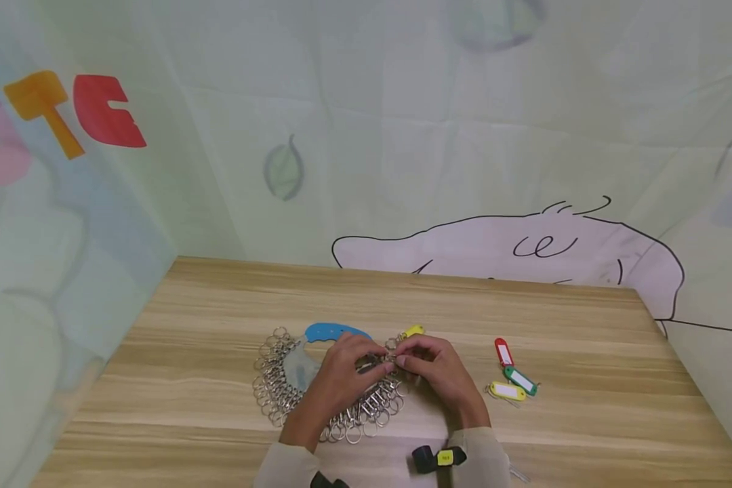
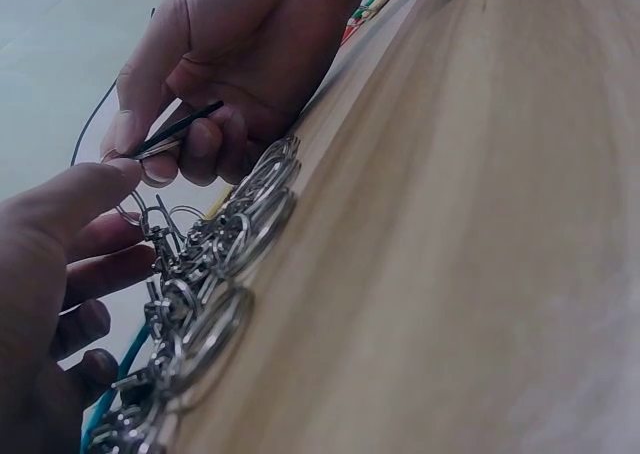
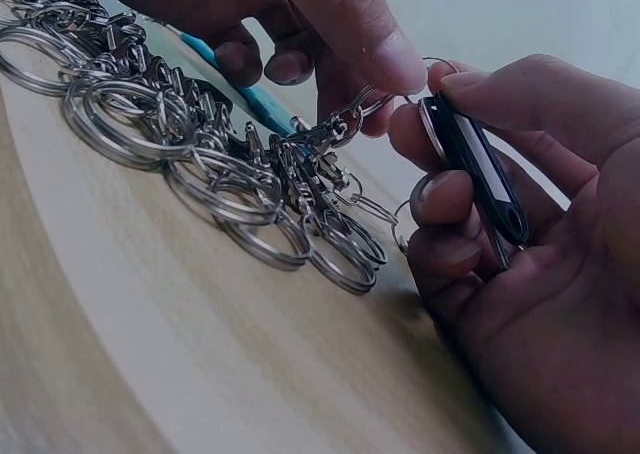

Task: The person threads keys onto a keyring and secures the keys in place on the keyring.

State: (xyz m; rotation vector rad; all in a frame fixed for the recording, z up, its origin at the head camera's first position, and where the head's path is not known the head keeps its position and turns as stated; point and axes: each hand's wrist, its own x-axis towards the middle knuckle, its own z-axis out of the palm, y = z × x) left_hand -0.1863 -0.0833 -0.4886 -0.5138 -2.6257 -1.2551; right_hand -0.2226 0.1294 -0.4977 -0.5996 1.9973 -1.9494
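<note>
A black key tag (image 3: 478,164) with a white label lies in my right hand (image 1: 436,369), pinched between thumb and fingers, with a metal key (image 3: 496,239) alongside it. My left hand (image 1: 344,373) pinches a split ring (image 3: 372,104) by the tag's top end, and the fingertips of both hands meet there. That ring joins a metal clip on a large key holder with a blue handle (image 1: 326,331) and a clear plate (image 1: 297,369). Many clips and rings (image 3: 240,204) fringe its edge. My left forearm hides part of the holder in the head view.
Red (image 1: 503,352), green (image 1: 520,381) and yellow (image 1: 507,391) key tags lie together to the right. Another yellow tag (image 1: 413,331) is just behind my right hand. A loose key (image 1: 518,473) lies near my right sleeve. Printed cloth walls border the wooden table (image 1: 219,291).
</note>
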